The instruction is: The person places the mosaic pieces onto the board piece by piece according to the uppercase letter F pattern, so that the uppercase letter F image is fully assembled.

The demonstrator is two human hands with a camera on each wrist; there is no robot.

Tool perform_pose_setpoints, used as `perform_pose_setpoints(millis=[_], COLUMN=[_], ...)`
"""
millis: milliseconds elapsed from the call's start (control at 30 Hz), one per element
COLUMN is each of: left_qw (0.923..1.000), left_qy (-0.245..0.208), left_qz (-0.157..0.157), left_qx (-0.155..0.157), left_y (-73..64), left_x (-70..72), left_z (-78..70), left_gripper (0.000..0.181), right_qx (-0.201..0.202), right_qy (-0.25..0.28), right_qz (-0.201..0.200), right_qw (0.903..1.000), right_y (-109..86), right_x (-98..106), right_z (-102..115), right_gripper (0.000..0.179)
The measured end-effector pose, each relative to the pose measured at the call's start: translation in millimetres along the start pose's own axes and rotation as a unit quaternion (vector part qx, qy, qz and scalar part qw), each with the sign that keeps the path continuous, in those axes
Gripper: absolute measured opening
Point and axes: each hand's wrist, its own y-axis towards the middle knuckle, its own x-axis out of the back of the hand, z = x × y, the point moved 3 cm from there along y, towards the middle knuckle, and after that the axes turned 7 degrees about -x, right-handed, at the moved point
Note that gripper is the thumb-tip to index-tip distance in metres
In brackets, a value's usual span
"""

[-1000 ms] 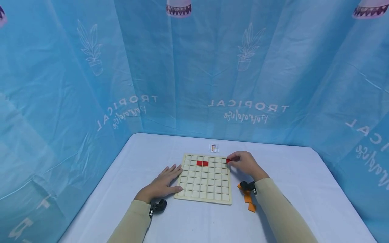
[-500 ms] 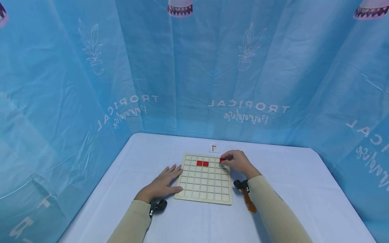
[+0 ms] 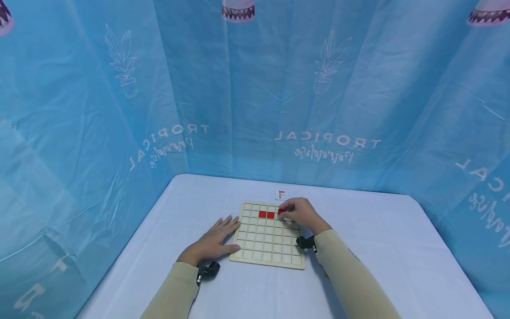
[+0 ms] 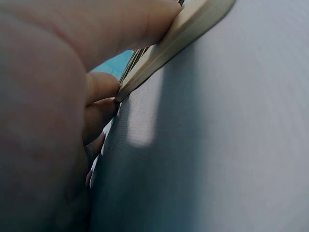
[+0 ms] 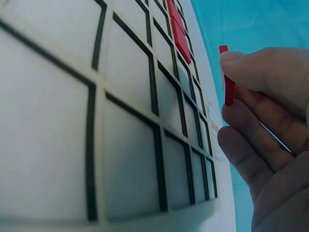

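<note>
A pale wooden grid board (image 3: pixel 263 264) lies on the white table. Two red square tiles (image 3: pixel 266 215) sit side by side in cells of its second row from the far edge. My right hand (image 3: pixel 302 214) pinches a third red tile (image 5: pixel 228 82) between thumb and fingers, over the board just right of that pair. In the right wrist view this tile is edge-on and raised off the grid. My left hand (image 3: pixel 215 239) rests at the board's left side with fingers spread, its thumb (image 4: pixel 154 24) on the rim and other fingertips at the edge.
Behind the board lies a small printed card (image 3: pixel 281 195) with a coloured grid pattern. An orange bit (image 3: pixel 327 275) peeks out beside the right sleeve (image 3: pixel 350 270), which hides the rest. A blue curtain (image 3: pixel 255 88) hangs around the table.
My right hand has moved left across the board's far part, carrying the red tile toward the two placed ones. Its sleeve now covers most of the orange tiles. My left hand stays put.
</note>
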Motion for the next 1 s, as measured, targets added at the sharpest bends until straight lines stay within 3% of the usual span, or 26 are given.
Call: perform_pose_setpoints(millis=[1000], left_qw=[1.0], left_qy=[0.003], left_qz=[0.002], left_qx=[0.005], left_y=[0.2], left_x=[0.6], left_z=[-0.6], left_gripper=[0.087], right_qx=[-0.022], right_qy=[-0.024], right_qz=[-0.006], right_qw=[0.9994], right_y=[3.0], right_x=[-18], right_z=[0], right_gripper=[0.015])
